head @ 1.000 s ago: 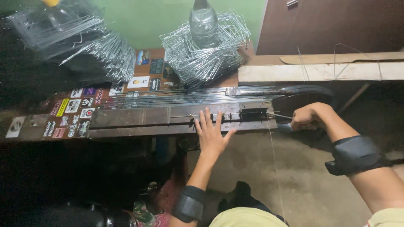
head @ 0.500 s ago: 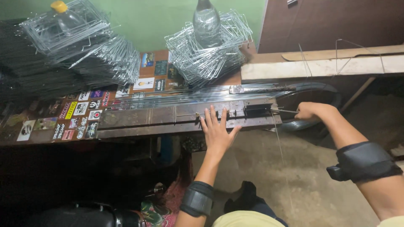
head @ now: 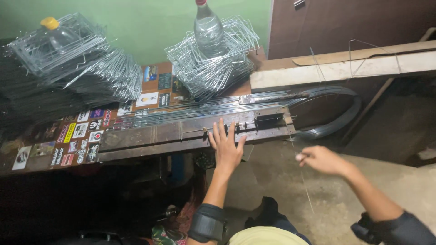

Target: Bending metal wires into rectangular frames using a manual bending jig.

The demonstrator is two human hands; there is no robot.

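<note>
at the far left a heap of bent wire frames [head: 97, 75] with a yellow-capped plastic bottle [head: 56, 36] caught among them lies on the sticker-covered surface [head: 68, 140], and further right a second heap of wire frames [head: 213, 63] surrounds a clear bottle [head: 208, 27]. at the near edge of the surface the left hand [head: 225, 147] lies open, fingers spread flat on the long metal jig [head: 195, 131], just near of a bundle of straight wires [head: 204, 106]. to the right, off the surface and above the concrete floor [head: 281, 181], the right hand [head: 320, 159] is closed in a pinch on a thin straight wire [head: 303, 186] that slants down toward the floor, with a dark wire coil [head: 336, 115] hanging beyond it.
</note>
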